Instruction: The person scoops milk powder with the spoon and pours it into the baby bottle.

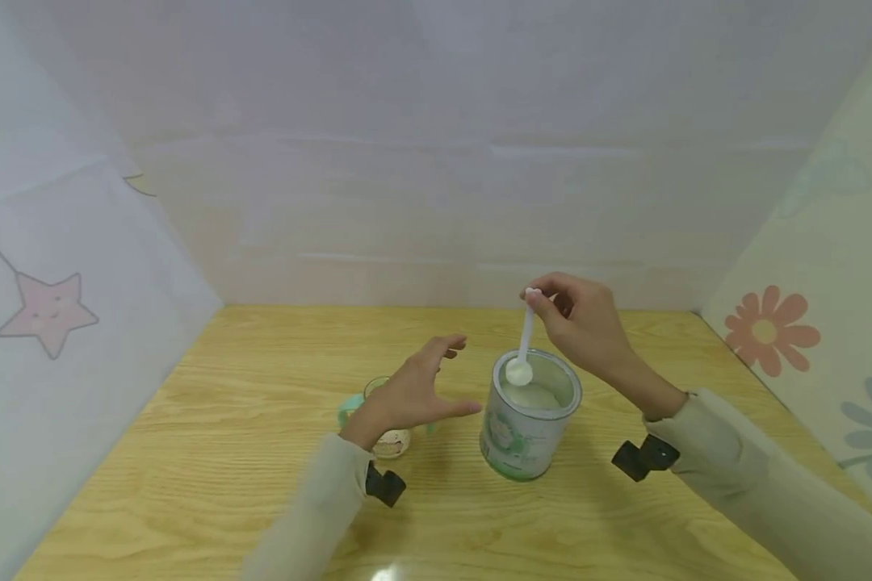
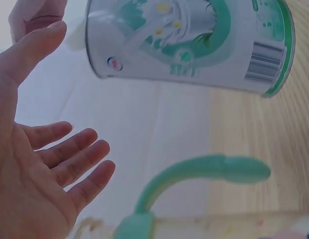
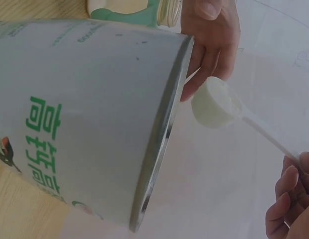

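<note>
My right hand [image 1: 577,319] pinches the end of the long handle of a white measuring scoop [image 1: 519,370]. The scoop's bowl holds pale powder and hangs just above the mouth of a milk powder can [image 1: 523,440]. This can is white and green, lidless and upright, with powder visible inside. To the left of it, my left hand [image 1: 410,391] is spread, thumb toward the can and palm holding nothing. Below that hand, partly hidden by it, stands a clear bottle [image 1: 394,444] with mint-green handles [image 2: 189,169] and an uncapped threaded neck [image 3: 170,11].
Everything stands on a wood-grain table [image 1: 211,452]. A pale cloth wall [image 1: 436,202] rises behind its far edge, with side panels printed with a star [image 1: 48,313] on the left and flowers [image 1: 770,331] on the right. Small black cameras [image 1: 645,457] hang at both wrists.
</note>
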`<action>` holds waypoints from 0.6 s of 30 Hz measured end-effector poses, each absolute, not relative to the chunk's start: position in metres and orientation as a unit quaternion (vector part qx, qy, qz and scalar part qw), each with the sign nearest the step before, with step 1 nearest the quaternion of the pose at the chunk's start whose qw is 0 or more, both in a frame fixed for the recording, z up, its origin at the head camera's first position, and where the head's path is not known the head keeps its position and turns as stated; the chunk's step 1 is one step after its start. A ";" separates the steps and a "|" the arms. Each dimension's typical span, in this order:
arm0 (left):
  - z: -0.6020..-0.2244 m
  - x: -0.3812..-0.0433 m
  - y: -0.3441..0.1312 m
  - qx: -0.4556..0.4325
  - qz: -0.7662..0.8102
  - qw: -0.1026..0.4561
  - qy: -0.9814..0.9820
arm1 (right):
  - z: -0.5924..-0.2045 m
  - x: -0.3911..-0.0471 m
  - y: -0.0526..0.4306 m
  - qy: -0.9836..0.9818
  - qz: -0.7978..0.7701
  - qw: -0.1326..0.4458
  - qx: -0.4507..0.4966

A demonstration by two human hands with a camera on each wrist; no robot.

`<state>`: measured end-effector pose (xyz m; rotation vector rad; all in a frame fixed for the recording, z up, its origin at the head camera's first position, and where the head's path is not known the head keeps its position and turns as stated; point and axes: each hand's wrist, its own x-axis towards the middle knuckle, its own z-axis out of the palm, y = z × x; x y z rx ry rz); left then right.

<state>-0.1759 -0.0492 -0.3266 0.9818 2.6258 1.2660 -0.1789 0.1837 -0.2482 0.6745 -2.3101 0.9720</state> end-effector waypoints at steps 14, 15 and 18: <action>-0.325 -0.172 -0.093 0.277 0.398 0.019 0.875 | -0.244 -0.186 0.164 -0.847 0.382 0.267 0.255; -0.326 -0.172 -0.096 0.274 0.396 0.016 0.876 | -0.244 -0.186 0.162 -0.847 0.381 0.267 0.258; -0.329 -0.171 -0.104 0.264 0.397 0.014 0.879 | -0.245 -0.187 0.157 -0.845 0.379 0.264 0.268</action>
